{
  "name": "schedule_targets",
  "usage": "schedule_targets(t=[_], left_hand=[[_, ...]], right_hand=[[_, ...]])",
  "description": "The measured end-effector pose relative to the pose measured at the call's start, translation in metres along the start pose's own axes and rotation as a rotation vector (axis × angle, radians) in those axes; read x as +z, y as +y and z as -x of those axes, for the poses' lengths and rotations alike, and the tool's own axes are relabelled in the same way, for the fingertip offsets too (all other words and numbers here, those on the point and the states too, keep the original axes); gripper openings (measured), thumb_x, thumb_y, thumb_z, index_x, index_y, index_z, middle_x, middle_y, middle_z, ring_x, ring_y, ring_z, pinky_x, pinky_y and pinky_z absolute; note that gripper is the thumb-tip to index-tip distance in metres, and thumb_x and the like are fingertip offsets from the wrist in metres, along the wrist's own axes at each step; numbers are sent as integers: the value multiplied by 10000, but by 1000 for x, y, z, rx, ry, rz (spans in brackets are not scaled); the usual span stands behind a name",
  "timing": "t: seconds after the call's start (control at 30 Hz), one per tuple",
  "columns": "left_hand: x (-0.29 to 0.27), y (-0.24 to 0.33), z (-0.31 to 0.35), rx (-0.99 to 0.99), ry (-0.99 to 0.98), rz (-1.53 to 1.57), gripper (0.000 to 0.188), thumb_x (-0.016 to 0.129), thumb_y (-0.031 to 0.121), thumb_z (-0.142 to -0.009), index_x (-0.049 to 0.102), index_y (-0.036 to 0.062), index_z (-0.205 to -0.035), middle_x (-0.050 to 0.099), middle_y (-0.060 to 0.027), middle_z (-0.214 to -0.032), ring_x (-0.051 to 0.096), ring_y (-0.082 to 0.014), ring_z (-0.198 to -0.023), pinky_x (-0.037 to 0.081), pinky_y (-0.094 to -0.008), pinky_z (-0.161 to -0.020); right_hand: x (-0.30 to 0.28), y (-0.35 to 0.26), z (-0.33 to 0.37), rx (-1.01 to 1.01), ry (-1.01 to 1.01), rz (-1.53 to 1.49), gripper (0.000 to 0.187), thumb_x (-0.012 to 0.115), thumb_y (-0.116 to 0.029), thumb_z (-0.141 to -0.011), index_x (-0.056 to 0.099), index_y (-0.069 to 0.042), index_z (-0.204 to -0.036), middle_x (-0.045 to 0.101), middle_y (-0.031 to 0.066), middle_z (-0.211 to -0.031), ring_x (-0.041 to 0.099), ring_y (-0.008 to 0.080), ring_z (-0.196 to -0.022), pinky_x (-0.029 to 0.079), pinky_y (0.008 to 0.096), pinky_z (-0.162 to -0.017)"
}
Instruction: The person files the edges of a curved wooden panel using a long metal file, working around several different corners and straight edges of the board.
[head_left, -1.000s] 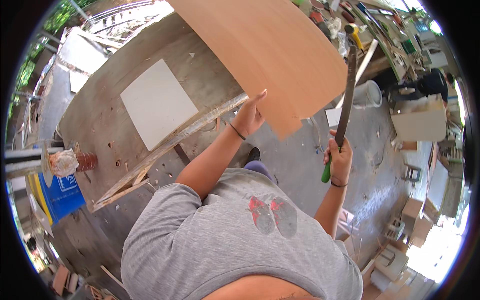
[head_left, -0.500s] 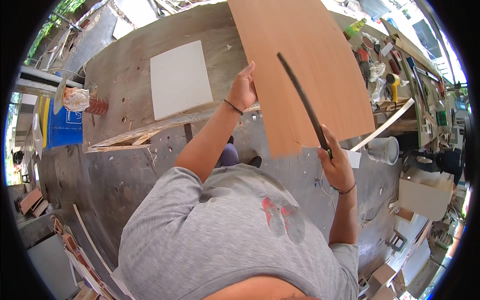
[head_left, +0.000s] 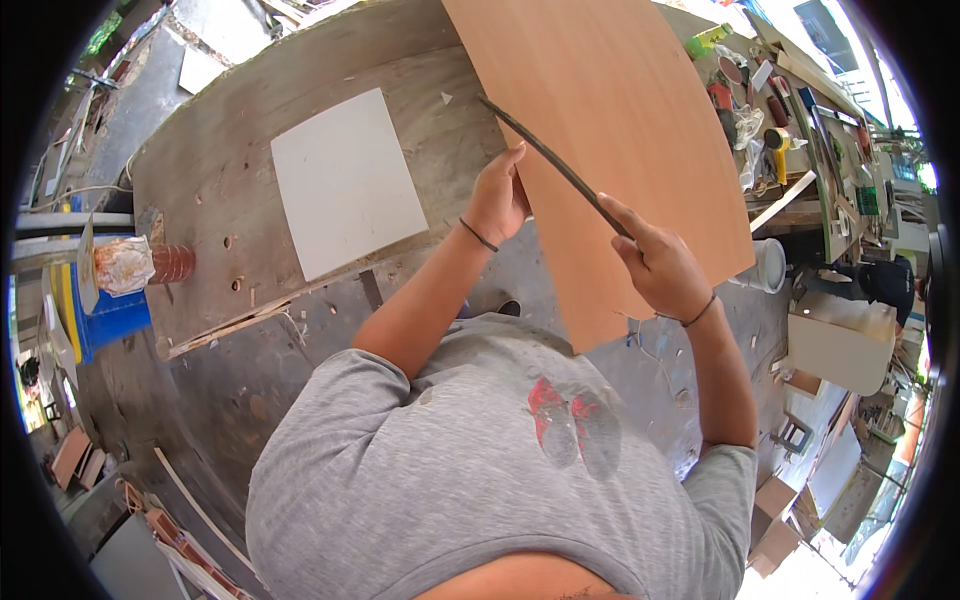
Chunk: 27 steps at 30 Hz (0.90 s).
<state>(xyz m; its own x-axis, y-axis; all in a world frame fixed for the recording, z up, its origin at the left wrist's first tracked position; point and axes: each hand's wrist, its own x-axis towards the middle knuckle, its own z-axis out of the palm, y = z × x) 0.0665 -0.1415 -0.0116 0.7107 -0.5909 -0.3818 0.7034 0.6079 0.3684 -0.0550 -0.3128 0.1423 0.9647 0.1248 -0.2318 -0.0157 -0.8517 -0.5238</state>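
Observation:
My left hand [head_left: 496,200] is closed around the left edge of a large reddish-brown wood panel [head_left: 640,130], which reaches over the workbench's near edge. In my right hand [head_left: 668,270] is a long, thin, dark file [head_left: 570,177], its handle end hidden by my fingers. The file slants up and left across the panel's left edge, just above my left hand. Whether it touches that edge I cannot tell. Left of the panel, a white rectangular board [head_left: 350,185] lies flat on the workbench [head_left: 200,190].
A foil-wrapped object [head_left: 125,266] and blue bin [head_left: 115,318] are at the left. Tools, including a yellow-black one [head_left: 778,150], and a green bottle [head_left: 706,40] crowd the right. A white bucket [head_left: 768,266] stands below them. Another person [head_left: 886,284] is at the far right.
My right hand has moved up and left with the file, whose tip has gone from over the panel's face to beyond its left edge. My left hand still grips the panel.

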Motion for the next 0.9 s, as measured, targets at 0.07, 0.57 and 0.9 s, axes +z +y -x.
schedule_targets(t=[0.07,0.57,0.9], left_hand=[[-6,6,-3,57,-295,148,386,506,349,-977,555,24,-1180,627,-101,-1159,608,-237,-1066,481,-395,-914],[15,9,-12,164,-83,77,638,490,530,-960,458,-11,-1295,569,-145,-1254,580,-258,-1140,506,-394,-936],[7,3,-18,84,-64,178,614,469,527,-969,444,25,-1321,535,-127,-1305,524,-263,-1207,450,-420,-1013]], right_hand=[[-9,-11,-15,20,-34,25,491,500,-104,-928,438,-160,-1412,661,214,-948,634,394,-841,487,461,-754],[-4,-41,-51,174,-214,318,496,482,-109,-927,402,-183,-1411,630,208,-728,623,376,-663,470,493,-631],[-2,-39,-57,157,-210,343,490,476,-112,-931,406,-193,-1409,630,206,-713,626,372,-659,479,491,-641]])
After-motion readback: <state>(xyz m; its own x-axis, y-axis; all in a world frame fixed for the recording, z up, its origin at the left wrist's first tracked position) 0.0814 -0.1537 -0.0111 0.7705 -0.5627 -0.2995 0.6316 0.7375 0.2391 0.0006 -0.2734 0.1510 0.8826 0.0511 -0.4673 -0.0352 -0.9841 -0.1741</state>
